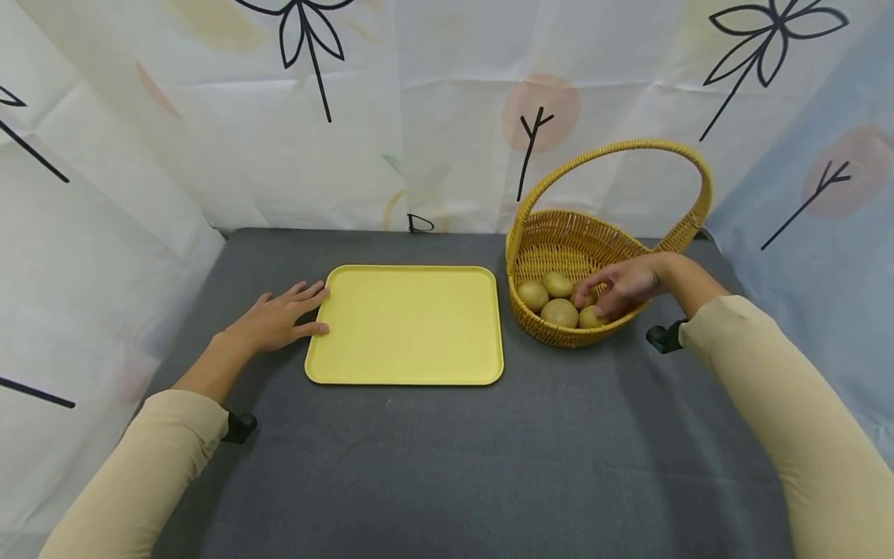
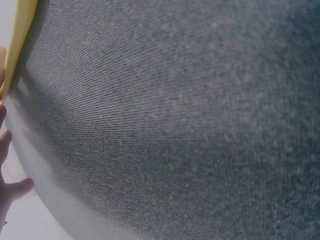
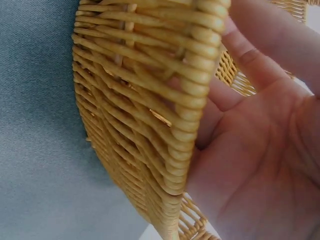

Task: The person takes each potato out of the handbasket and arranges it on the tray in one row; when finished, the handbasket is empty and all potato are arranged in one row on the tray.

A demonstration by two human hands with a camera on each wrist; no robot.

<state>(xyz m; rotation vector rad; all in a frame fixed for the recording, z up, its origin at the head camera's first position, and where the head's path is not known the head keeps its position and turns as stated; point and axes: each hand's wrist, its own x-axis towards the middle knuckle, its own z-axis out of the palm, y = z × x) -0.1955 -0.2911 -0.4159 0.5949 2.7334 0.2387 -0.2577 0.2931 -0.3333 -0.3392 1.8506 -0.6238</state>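
A yellow rectangular tray lies flat on the grey cloth. My left hand is at its left edge, fingers straight and spread, with fingertips and thumb tip right at the rim. In the left wrist view, only parts of the fingers show, beside a strip of the tray. To the right stands a yellow wicker basket with a tall handle, holding several potatoes. My right hand reaches over its rim, fingers down among the potatoes. In the right wrist view, the basket wall hides the fingertips beside the palm.
A dark grey cloth covers the table. Printed white curtains hang behind and to the left, with a bluish one on the right. The basket's handle arches high behind my right hand.
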